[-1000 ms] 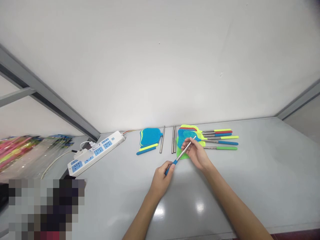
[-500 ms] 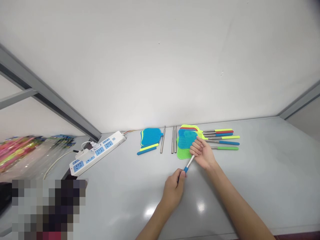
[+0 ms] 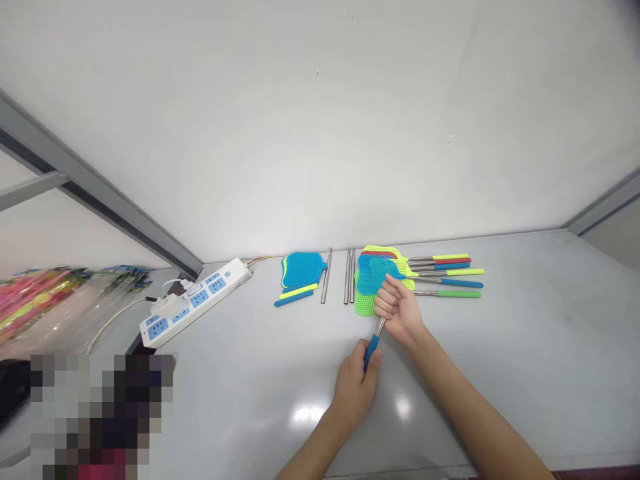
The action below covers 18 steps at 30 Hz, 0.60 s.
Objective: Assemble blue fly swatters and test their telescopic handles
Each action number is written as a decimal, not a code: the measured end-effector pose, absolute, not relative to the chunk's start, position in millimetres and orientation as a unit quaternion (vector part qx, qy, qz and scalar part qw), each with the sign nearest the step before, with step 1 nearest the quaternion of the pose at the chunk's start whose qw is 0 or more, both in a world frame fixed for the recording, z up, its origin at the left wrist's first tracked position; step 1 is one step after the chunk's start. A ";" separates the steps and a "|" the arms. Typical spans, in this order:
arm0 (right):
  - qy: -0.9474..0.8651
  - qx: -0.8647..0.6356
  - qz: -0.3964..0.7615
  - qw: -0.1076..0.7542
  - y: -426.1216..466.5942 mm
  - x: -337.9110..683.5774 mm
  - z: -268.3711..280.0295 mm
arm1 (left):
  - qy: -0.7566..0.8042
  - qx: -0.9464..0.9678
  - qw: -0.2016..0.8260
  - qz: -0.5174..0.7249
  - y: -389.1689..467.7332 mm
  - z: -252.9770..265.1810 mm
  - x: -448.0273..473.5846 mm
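Observation:
My left hand is closed around the blue handle of a fly swatter, low over the table's middle. My right hand is curled shut around the metal rod of that swatter, above the handle. A teal-blue mesh head shows just beyond my right fist; the fist hides where it meets the rod. Behind and right of it lie several swatters with mesh heads and coloured handles, including a green handle and a red handle.
Left of them lie metal rods, another rod, a stacked blue swatter head, and loose yellow and blue grips. Further left stand a white power strip with plugged cables and bagged colourful items. A wall rises behind.
My left hand has slid down the handle, so more of the blue grip shows. My right fist has shifted slightly left. The view has moved a little.

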State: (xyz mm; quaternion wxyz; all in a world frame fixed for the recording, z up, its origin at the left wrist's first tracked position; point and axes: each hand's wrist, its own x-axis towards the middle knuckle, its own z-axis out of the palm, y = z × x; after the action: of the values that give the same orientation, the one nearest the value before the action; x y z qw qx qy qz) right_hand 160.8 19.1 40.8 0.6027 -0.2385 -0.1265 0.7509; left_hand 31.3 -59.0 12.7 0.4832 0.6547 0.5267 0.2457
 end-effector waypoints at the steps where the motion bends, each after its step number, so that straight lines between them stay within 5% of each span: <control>1: -0.117 -0.229 0.756 0.602 18.5 159.7 41.1 | 0.528 0.660 0.477 0.242 -59.6 12.9 31.4; 18: -0.083 -0.217 0.791 0.566 5.7 139.6 39.7 | 0.524 0.627 0.528 0.232 -63.9 8.0 24.3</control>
State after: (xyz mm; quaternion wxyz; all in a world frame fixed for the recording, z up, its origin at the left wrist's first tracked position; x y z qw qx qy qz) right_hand 139.6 5.7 39.7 0.5663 -0.2174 -0.0832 0.7906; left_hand 24.3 -63.9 8.0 0.5283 0.6269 0.5236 0.2319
